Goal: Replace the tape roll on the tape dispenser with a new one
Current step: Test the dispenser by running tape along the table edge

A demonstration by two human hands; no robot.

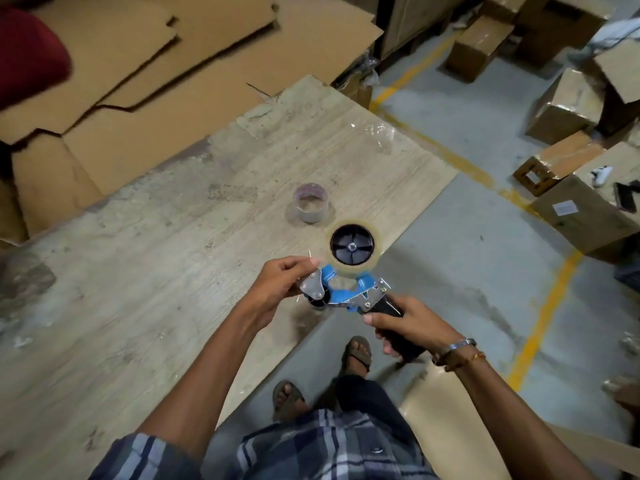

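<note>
— Dispenser point(346, 292) first: where is it, and which way does it lie?

— Held in the air over the near edge of the worktop point(173, 237). Its long axis runs left to right across the person, black handle at the right, roller end at the left. The new tape roll point(352, 244) sits on the hub on the far side, away from the body.

— And the hands?

— The right hand point(405, 327) is wrapped round the handle. The left hand point(280, 282) pinches at the roller end, thumb and fingertips together just beside the roll's near-left edge. That hand is the nearer one to the loose tape end, so I would judge the threading falls to it.

— Where is the old roll?

— An almost bare core point(311, 206) stands on the worktop just beyond the dispenser, apart from it.

— What can't you make out?

— Whether a strip of clear tape is between the left fingers; only a thin glint shows. The blade and the slot under the roller are hidden.
</note>
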